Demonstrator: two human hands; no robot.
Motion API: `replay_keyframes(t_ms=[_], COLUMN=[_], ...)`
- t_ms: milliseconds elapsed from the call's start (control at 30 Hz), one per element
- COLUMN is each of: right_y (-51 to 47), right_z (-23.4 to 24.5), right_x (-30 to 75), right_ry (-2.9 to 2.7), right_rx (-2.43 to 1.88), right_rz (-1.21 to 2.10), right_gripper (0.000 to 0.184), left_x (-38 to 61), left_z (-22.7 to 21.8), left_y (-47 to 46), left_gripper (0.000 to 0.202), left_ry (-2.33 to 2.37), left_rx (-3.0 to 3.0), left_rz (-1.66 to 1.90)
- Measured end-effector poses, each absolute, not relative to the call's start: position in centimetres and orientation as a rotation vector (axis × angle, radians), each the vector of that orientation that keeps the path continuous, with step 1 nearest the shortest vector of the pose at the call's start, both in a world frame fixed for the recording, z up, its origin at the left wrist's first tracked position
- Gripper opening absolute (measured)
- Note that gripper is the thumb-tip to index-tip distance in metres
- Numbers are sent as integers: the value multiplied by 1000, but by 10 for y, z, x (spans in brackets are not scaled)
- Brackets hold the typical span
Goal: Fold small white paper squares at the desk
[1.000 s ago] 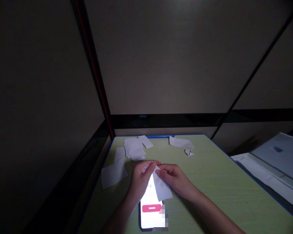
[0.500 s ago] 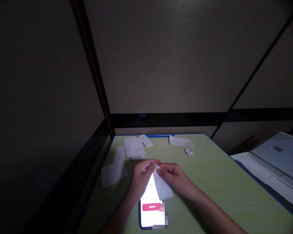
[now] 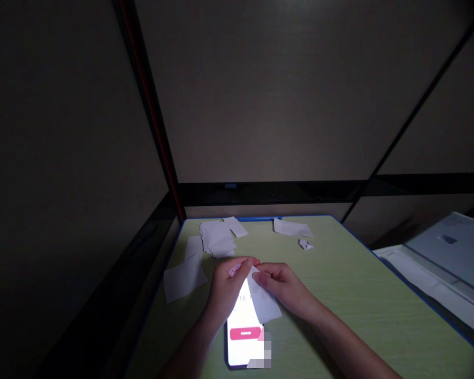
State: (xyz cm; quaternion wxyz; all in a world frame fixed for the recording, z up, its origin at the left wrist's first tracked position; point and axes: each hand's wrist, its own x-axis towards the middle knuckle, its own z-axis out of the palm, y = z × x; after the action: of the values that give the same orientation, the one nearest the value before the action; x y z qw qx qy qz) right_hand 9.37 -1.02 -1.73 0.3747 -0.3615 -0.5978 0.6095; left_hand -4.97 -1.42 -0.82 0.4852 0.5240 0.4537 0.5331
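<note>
In the head view, a white paper piece (image 3: 265, 305) hangs between my two hands over a lit phone (image 3: 239, 353). My left hand (image 3: 224, 284) is closed, its thumb and fingers pinching the paper's upper tip. A small pale pinkish bit (image 3: 234, 270) shows between that thumb and the fingers; what it is I cannot make out. My right hand (image 3: 286, 287) grips the paper's upper right edge, thumb on top and fingers curled behind. The phone lies flat, its screen partly covered by the paper and my left hand, with a red button low on it.
On the green table (image 3: 351, 284) lie a stack of paper pieces (image 3: 217, 239), loose sheets (image 3: 185, 280) at left, a paper strip (image 3: 292, 228) at the back and a small crumpled or folded paper (image 3: 305, 244). A white box-like object (image 3: 450, 247) stands beyond the right edge.
Hardly anything differs. The view has tilted very slightly, and the paper's lower end has shifted a touch to the right. Both hands keep their hold.
</note>
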Motion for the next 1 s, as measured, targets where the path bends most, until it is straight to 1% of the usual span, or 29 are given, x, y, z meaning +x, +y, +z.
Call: replay_keyframes(t_ms=[467,700,1000], right_y=[-10,-10,-12], right_z=[-18,-17,-11], right_x=[97,99,95], right_ry=[-1551,-1519,-1500], right_rx=[-876,-896,-913], right_rz=[1659,1632,1585], right_gripper=[36,36,34], left_x=[-57,-60,-55], left_z=[-6,-10,-13], left_y=[-15,-13,-14], left_gripper=[23,29,26], left_ry=[1131,1005,1081], left_rx=[1227,1150,1361], left_rz=[1268,1276,1258])
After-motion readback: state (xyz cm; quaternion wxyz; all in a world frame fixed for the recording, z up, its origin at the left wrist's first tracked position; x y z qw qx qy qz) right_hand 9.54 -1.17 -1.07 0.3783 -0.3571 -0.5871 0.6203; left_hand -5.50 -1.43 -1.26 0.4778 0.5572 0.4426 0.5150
